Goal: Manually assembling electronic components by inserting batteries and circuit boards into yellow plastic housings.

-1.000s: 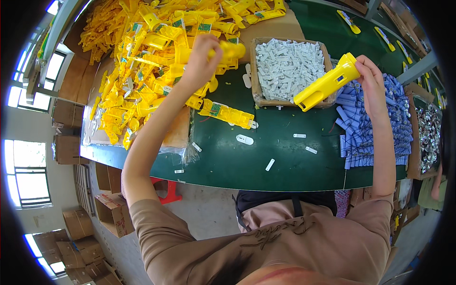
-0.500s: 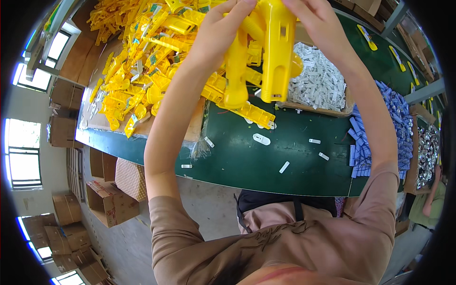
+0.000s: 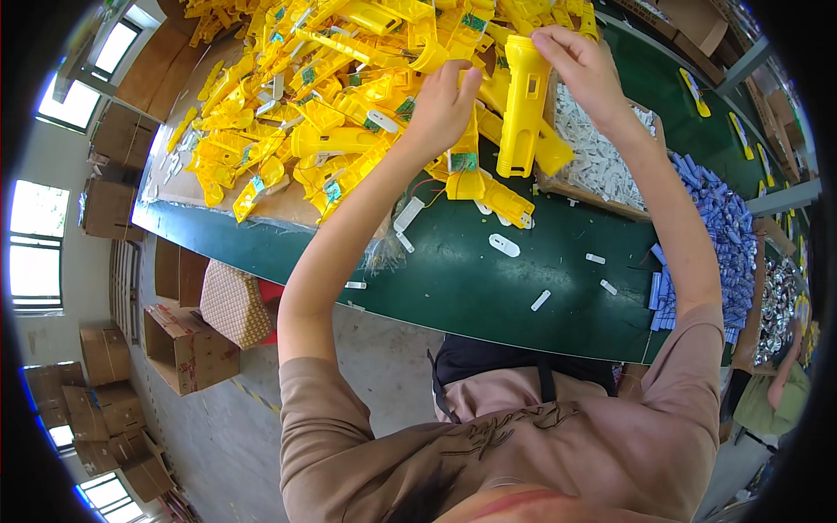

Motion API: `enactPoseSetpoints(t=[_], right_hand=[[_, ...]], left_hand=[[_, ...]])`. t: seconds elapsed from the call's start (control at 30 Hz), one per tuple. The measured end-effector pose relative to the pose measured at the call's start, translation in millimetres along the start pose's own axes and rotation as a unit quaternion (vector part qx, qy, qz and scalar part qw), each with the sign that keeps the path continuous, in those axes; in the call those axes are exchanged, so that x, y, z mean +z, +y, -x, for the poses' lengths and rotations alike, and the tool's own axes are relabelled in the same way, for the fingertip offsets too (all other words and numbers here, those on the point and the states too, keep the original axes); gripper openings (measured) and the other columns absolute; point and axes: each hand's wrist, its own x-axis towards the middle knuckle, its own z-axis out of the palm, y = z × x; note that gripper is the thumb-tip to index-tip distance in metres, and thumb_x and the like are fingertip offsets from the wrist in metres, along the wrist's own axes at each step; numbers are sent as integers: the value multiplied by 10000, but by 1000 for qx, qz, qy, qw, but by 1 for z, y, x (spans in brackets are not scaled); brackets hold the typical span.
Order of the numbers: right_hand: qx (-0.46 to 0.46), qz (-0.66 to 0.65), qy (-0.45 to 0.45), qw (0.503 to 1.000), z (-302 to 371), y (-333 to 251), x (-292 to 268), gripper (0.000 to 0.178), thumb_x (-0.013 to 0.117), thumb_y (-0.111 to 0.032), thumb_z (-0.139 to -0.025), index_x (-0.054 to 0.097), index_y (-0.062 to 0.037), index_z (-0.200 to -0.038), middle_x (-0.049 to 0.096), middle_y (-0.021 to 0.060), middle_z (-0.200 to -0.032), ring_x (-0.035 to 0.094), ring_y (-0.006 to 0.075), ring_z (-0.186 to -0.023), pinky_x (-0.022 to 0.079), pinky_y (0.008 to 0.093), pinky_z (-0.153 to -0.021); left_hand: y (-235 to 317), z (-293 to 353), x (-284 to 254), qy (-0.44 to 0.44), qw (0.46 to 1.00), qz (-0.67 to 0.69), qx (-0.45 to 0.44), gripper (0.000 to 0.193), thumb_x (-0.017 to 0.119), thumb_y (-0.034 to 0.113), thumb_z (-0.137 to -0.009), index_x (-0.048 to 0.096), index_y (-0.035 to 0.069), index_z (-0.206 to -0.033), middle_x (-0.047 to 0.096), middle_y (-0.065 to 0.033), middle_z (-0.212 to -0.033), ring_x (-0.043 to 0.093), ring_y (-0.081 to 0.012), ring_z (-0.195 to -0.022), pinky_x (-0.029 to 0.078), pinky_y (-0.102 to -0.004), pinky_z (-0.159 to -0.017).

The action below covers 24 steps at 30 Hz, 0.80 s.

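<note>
While the right hand (image 3: 586, 71) pinches a yellow tubular plastic shell (image 3: 526, 106) pointing bodyward, the left hand (image 3: 443, 109), grip unclear, is left of it.

- One yellow housing (image 3: 523, 109) is held.
- One carton (image 3: 602, 204) of white pieces (image 3: 597, 144) is seen.
- Three loose white strips (image 3: 540, 300) are counted right of one oval plate (image 3: 504, 245).
- Piled yellow parts (image 3: 340, 139) and blue cylinders (image 3: 711, 231) cannot be counted.

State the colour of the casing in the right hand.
Yellow; the casing shows best in the head view.
</note>
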Motion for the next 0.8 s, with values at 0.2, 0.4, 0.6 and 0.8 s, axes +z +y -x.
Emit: enactPoseSetpoints(t=[0.2,0.4,0.6,0.8], right_hand=[[15,-92,83,992,-1,20,11,281,520,-271,-930,606,-10,-988,574,-6,-814,489,55,-753,389,212,-663],[23,-5,124,992,12,33,-41,269,511,-242,-934,602,-7,-1029,574,-18,-855,498,43,-791,396,177,-707],[18,77,120,990,74,-6,-72,223,510,-222,-930,573,-9,-915,509,-16,-769,432,55,-709,358,201,-639],[44,45,111,992,116,-12,-107,212,509,-198,-932,572,5,-936,539,-2,-820,473,57,-767,383,198,-694]], left_hand=[[42,17,2,-10,990,-137,38,774,577,553,-774,422,-36,-1251,569,-231,-1083,503,-359,-1089,386,-425,-924],[68,34,22,-180,961,-159,-137,837,581,601,-756,370,-41,-1250,624,-217,-890,637,-359,-790,503,-413,-685],[59,58,71,-176,924,-340,-27,733,569,537,-799,391,3,-1268,618,-161,-790,632,-344,-727,509,-416,-627],[47,48,64,-316,909,-267,-50,662,589,439,-762,407,78,-1285,627,-218,-908,610,-359,-862,488,-447,-732]])
